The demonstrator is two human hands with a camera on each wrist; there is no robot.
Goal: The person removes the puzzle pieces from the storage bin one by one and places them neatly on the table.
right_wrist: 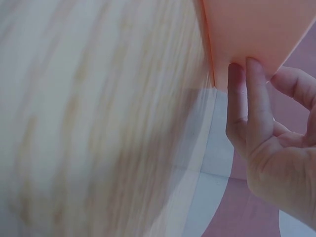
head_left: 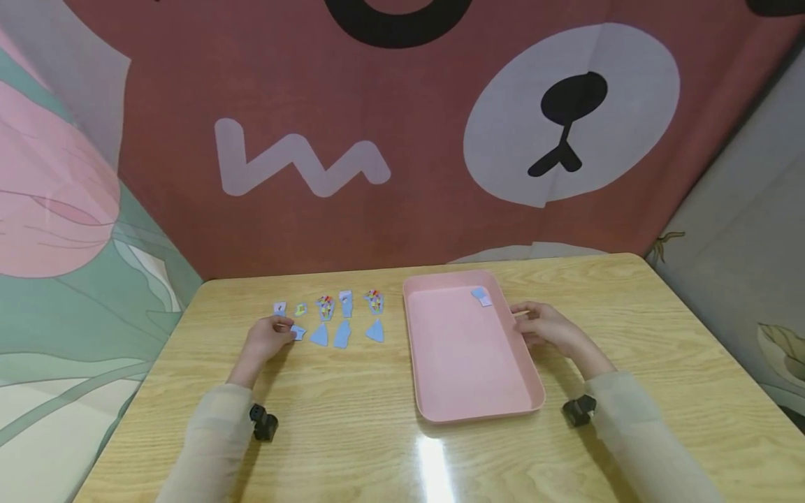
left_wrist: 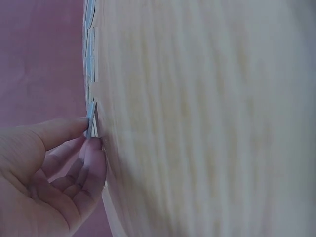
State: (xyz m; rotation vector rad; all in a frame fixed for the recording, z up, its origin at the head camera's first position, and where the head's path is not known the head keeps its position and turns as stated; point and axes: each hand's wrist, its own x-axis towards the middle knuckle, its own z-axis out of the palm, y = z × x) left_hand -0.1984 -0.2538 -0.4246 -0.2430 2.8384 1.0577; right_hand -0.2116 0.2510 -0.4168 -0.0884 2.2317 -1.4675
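Note:
My left hand (head_left: 267,339) pinches a small light-blue puzzle piece (head_left: 298,333) at the left end of the nearer row. In the left wrist view, thumb and finger meet on this thin piece (left_wrist: 91,120), which is tilted up from the tabletop. A pink tray (head_left: 465,412) lies to the right of the pieces. One blue and pale-pink piece (head_left: 481,297) is inside it, near its far right corner. Against the tray's right side rests my right hand (head_left: 550,330). Its fingertips touch the outer wall (right_wrist: 247,34) in the right wrist view, with the fingers mostly straight.
Several other flat pieces lie in two rows left of the tray, among them a multicoloured one (head_left: 325,307) and a blue triangle (head_left: 375,330). The wooden table (head_left: 339,419) ends at a printed cloth (head_left: 302,230) hanging behind it.

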